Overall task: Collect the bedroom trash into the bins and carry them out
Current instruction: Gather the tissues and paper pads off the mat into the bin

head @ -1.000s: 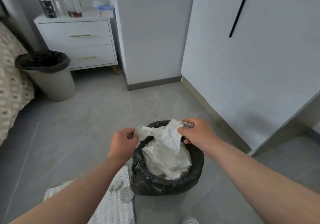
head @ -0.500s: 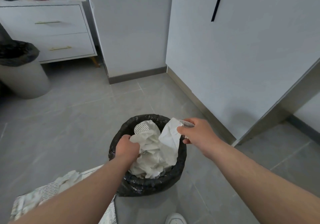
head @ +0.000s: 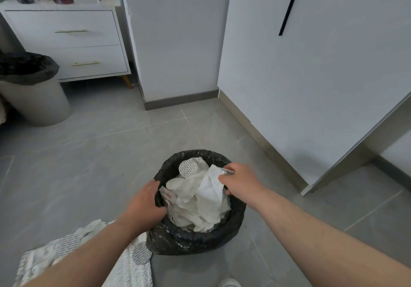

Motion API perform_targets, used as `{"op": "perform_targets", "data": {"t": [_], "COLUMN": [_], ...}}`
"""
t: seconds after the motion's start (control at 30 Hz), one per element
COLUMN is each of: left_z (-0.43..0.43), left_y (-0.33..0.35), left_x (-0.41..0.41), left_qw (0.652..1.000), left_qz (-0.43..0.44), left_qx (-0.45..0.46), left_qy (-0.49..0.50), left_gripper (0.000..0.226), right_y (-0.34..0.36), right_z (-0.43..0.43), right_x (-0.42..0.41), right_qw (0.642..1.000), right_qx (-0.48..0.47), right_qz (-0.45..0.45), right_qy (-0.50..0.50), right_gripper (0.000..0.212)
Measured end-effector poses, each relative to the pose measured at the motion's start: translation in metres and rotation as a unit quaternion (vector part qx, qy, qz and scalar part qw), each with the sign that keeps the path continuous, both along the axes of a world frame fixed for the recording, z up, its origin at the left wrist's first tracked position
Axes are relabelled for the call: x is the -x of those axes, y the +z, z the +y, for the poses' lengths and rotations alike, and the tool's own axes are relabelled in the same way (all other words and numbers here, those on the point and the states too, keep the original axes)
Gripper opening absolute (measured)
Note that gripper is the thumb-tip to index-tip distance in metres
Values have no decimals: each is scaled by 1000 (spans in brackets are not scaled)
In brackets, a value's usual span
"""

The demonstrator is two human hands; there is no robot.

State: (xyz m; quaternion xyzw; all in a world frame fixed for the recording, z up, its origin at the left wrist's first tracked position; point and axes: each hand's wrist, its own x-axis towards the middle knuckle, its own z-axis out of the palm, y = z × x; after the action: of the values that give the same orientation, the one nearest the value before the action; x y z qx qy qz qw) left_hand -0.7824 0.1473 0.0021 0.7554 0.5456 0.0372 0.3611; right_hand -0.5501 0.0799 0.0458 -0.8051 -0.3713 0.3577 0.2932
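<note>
A small bin lined with a black bag [head: 195, 240] stands on the grey floor just in front of me, stuffed with crumpled white paper [head: 198, 200]. My left hand [head: 144, 204] rests on the bin's left rim, fingers curled over the bag edge and against the paper. My right hand [head: 240, 182] is at the right rim, pinching a white crumpled sheet with a printed strip. A second, larger beige bin with a black bag [head: 33, 91] stands at the far left.
A white two-drawer nightstand [head: 66, 44] with bottles and a tissue box on top stands at the back left. White wardrobe panels [head: 311, 86] run along the right. A white patterned cloth [head: 66, 255] lies on the floor at lower left. A white shoe tip [head: 230, 283] shows at the bottom.
My left hand went from holding the paper above the bin down to the left rim, and the paper now sits lower inside. The right hand stays on its sheet.
</note>
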Motion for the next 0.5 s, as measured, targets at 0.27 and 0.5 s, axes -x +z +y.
{"op": "perform_targets", "data": {"t": [0.27,0.5], "left_z": [8,14], "left_y": [-29,-42], "left_x": [20,22], "left_qw": [998,995], "left_qz": [-43,-86], "left_qx": [-5,-6], "left_qy": [-52,-39], "left_gripper": [110,114], "right_y": [-54,-84], "right_z": [5,16], "right_x": [32,48], "right_qw": [961,931], "right_qx": [25,158], "right_qz": [-229,-208], "right_qy": [154,254], "right_gripper": [67,88]}}
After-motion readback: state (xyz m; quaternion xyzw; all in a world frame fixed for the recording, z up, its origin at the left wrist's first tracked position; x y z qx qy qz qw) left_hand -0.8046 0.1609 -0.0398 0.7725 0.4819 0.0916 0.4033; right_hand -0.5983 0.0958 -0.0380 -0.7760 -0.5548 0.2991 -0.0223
